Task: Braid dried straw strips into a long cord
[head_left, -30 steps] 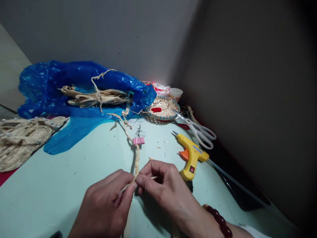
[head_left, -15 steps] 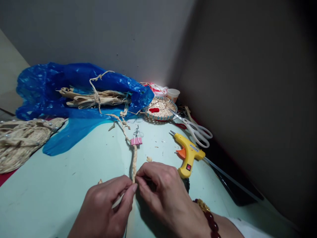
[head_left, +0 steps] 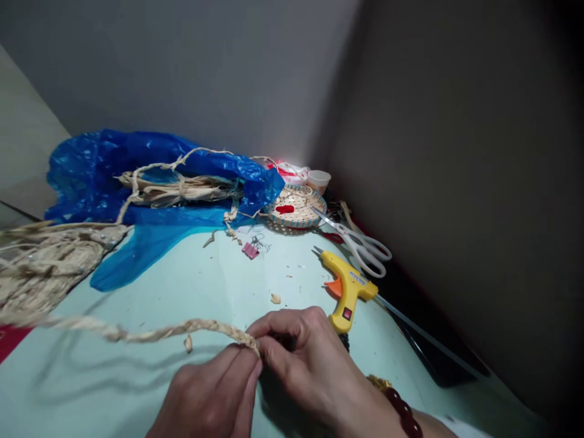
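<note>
Both hands meet at lower centre of the frame: the left hand (head_left: 212,395) and right hand (head_left: 303,359) pinch closed on the near end of one braided straw cord (head_left: 182,330), fingertips touching at the braid's end. The cord runs left from the grip, lifted just above the pale green table (head_left: 137,389), and blurs out at the left edge. One red bead bracelet (head_left: 401,410) sits on the right wrist. Just right of the hands lies one yellow glue gun (head_left: 347,291); beyond it one pair of white scissors (head_left: 360,242). At centre, one pink binder clip (head_left: 250,249) lies loose. One round woven tray (head_left: 296,207), one blue plastic bag (head_left: 155,188) holding straw, upper left.
</note>
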`<state>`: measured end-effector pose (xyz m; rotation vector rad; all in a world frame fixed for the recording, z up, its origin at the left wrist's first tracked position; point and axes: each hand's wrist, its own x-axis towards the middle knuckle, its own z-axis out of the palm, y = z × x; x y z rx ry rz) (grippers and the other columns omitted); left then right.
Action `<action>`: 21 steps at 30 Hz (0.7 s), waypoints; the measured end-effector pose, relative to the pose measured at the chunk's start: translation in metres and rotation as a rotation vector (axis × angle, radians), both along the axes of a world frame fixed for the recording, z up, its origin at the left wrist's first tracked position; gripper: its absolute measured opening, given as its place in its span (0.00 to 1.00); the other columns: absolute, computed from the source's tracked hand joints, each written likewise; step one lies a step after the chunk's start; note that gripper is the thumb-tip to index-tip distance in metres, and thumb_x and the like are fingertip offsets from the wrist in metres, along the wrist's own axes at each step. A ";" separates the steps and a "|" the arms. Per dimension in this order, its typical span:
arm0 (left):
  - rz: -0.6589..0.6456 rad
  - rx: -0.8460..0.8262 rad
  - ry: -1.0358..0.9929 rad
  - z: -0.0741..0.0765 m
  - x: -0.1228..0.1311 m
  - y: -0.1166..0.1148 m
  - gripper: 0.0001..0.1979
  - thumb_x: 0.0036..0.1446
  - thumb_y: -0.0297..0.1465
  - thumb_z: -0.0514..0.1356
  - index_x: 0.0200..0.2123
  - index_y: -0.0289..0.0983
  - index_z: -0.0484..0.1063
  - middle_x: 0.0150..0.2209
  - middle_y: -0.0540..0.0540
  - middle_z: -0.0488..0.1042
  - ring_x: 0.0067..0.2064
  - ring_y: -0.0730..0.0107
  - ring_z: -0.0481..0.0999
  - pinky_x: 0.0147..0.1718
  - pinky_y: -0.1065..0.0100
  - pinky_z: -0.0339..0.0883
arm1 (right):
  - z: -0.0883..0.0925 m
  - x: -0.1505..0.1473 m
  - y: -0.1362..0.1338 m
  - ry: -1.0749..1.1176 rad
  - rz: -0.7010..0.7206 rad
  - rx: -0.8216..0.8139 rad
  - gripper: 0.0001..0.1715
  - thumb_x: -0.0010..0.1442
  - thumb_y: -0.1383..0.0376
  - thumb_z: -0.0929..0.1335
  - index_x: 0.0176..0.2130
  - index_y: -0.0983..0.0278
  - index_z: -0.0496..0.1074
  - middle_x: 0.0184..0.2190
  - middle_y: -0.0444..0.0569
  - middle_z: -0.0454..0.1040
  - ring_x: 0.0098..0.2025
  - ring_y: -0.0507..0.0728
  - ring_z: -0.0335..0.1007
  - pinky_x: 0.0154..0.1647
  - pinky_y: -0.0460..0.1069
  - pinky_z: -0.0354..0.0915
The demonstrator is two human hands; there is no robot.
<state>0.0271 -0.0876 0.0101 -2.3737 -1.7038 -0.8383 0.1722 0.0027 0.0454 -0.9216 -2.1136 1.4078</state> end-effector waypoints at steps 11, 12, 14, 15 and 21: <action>0.228 -0.364 -0.325 0.027 -0.006 0.019 0.16 0.64 0.35 0.50 0.24 0.41 0.67 0.22 0.52 0.70 0.23 0.71 0.71 0.25 0.72 0.64 | -0.001 -0.009 0.010 0.142 -0.142 -0.249 0.09 0.56 0.66 0.68 0.31 0.67 0.78 0.24 0.47 0.77 0.27 0.50 0.69 0.26 0.42 0.59; 0.239 -0.409 -0.390 0.028 -0.006 0.019 0.16 0.64 0.37 0.50 0.25 0.40 0.67 0.22 0.52 0.71 0.25 0.71 0.73 0.26 0.72 0.65 | -0.001 -0.010 0.010 0.143 -0.153 -0.269 0.08 0.55 0.66 0.68 0.31 0.67 0.78 0.25 0.47 0.77 0.26 0.50 0.69 0.25 0.42 0.59; 0.263 -0.478 -0.511 0.031 -0.005 0.019 0.16 0.64 0.39 0.50 0.26 0.40 0.68 0.23 0.52 0.73 0.27 0.70 0.75 0.27 0.73 0.65 | -0.001 -0.011 0.009 0.146 -0.161 -0.301 0.08 0.55 0.66 0.68 0.30 0.68 0.77 0.25 0.48 0.77 0.26 0.50 0.68 0.25 0.42 0.58; 0.276 -0.493 -0.542 0.031 -0.004 0.020 0.17 0.64 0.39 0.50 0.26 0.40 0.68 0.23 0.52 0.72 0.27 0.70 0.75 0.27 0.73 0.65 | 0.000 -0.011 0.009 0.150 -0.165 -0.313 0.08 0.55 0.66 0.68 0.29 0.68 0.77 0.25 0.48 0.77 0.25 0.50 0.68 0.24 0.42 0.58; 0.200 -0.325 -0.447 0.026 -0.008 0.021 0.12 0.64 0.35 0.53 0.31 0.40 0.73 0.28 0.52 0.75 0.30 0.71 0.76 0.31 0.73 0.67 | 0.001 -0.012 0.010 0.166 -0.247 -0.262 0.06 0.52 0.68 0.69 0.26 0.67 0.77 0.22 0.46 0.76 0.24 0.49 0.67 0.24 0.42 0.58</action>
